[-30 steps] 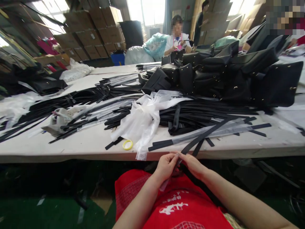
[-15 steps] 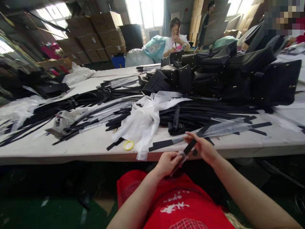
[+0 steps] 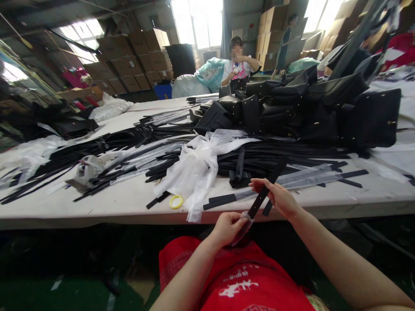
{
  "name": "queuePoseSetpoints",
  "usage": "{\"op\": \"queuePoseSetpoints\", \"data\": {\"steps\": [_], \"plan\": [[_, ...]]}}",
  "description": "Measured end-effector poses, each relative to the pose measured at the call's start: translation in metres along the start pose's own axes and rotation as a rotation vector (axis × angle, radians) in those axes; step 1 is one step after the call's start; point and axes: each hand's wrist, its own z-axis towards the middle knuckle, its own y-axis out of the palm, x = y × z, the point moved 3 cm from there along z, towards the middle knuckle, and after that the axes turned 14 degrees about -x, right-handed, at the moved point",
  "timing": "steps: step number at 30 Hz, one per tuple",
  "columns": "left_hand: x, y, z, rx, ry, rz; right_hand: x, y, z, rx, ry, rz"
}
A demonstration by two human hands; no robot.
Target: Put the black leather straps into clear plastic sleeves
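A black strap [image 3: 259,202] with small holes slants up from my lap over the table's front edge. My left hand [image 3: 229,227] pinches its lower part, where crumpled clear plastic film [image 3: 247,219] wraps it. Higher up, my right hand [image 3: 279,198] holds the same strap between thumb and fingers, the fingers stretched behind it. The strap's far end rises over flat straps in clear sleeves [image 3: 301,178] on the table. Close by on the left lie more black strap ends [image 3: 222,200].
Bundles of black straps [image 3: 129,137] and a white plastic sheet [image 3: 194,168] cover much of the table [image 3: 126,206]. A yellow tape ring [image 3: 176,201] lies near the front edge. Black bags [image 3: 311,108] are heaped behind. Across the table, a person [image 3: 238,65] sits.
The strap has turned a little, so its holes now show, and its upper end stands slightly higher. Both hands keep nearly the same places. The view has shifted slightly.
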Motion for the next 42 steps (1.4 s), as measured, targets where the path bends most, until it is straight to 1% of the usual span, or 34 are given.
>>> {"op": "queuePoseSetpoints", "data": {"steps": [2, 4, 6, 8, 10, 12, 14, 16, 17, 19, 21, 23, 24, 26, 29, 31, 34, 37, 40, 41, 42], "plan": [[0.002, -0.001, 0.000, 0.015, 0.021, -0.011, -0.001, 0.006, 0.000, -0.057, 0.048, -0.034], [0.010, -0.003, 0.001, 0.031, 0.085, -0.009, 0.002, 0.018, -0.002, -0.126, 0.102, -0.108], [0.019, -0.007, 0.002, 0.058, 0.157, 0.022, 0.006, 0.029, -0.004, -0.170, 0.117, -0.196], [0.023, -0.009, 0.003, 0.067, 0.190, 0.039, 0.008, 0.035, -0.005, -0.174, 0.118, -0.266], [0.020, -0.010, 0.004, 0.070, 0.176, -0.011, 0.010, 0.034, -0.005, -0.162, 0.142, -0.292], [0.013, -0.010, 0.006, 0.114, 0.136, -0.088, 0.013, 0.032, -0.006, -0.172, 0.205, -0.225], [0.007, -0.010, 0.009, 0.183, 0.099, -0.139, 0.019, 0.032, -0.010, -0.199, 0.273, -0.067], [0.005, -0.007, 0.011, 0.203, 0.086, -0.162, 0.024, 0.036, -0.014, -0.209, 0.324, 0.079], [0.006, -0.005, 0.011, 0.187, 0.092, -0.175, 0.026, 0.038, -0.015, -0.204, 0.331, 0.127], [0.010, -0.002, 0.011, 0.113, 0.109, -0.183, 0.025, 0.039, -0.017, -0.181, 0.304, 0.184], [0.013, 0.000, 0.009, -0.022, 0.099, -0.158, 0.016, 0.031, -0.016, -0.132, 0.226, 0.218], [0.013, 0.001, 0.003, -0.190, 0.045, -0.139, -0.001, 0.010, -0.014, -0.037, 0.132, 0.235], [0.012, 0.001, 0.000, -0.269, 0.009, -0.136, -0.013, -0.006, -0.014, 0.025, 0.087, 0.237], [0.007, -0.002, -0.009, -0.399, -0.060, -0.139, -0.038, -0.044, -0.015, 0.168, 0.010, 0.231], [0.000, -0.010, -0.022, -0.539, -0.127, -0.133, -0.076, -0.103, -0.024, 0.395, -0.075, 0.195], [-0.004, -0.015, -0.029, -0.609, -0.162, -0.121, -0.097, -0.132, -0.032, 0.504, -0.108, 0.169], [-0.004, -0.024, -0.036, -0.657, -0.215, -0.094, -0.122, -0.159, -0.044, 0.592, -0.135, 0.145], [0.005, -0.030, -0.042, -0.673, -0.257, -0.127, -0.142, -0.187, -0.056, 0.699, -0.164, 0.114], [0.017, -0.035, -0.045, -0.676, -0.291, -0.186, -0.150, -0.232, -0.069, 0.866, -0.200, 0.072], [0.019, -0.037, -0.045, -0.663, -0.304, -0.193, -0.151, -0.249, -0.071, 0.897, -0.219, 0.034], [0.021, -0.038, -0.044, -0.645, -0.315, -0.193, -0.151, -0.264, -0.071, 0.892, -0.249, -0.031]]}}
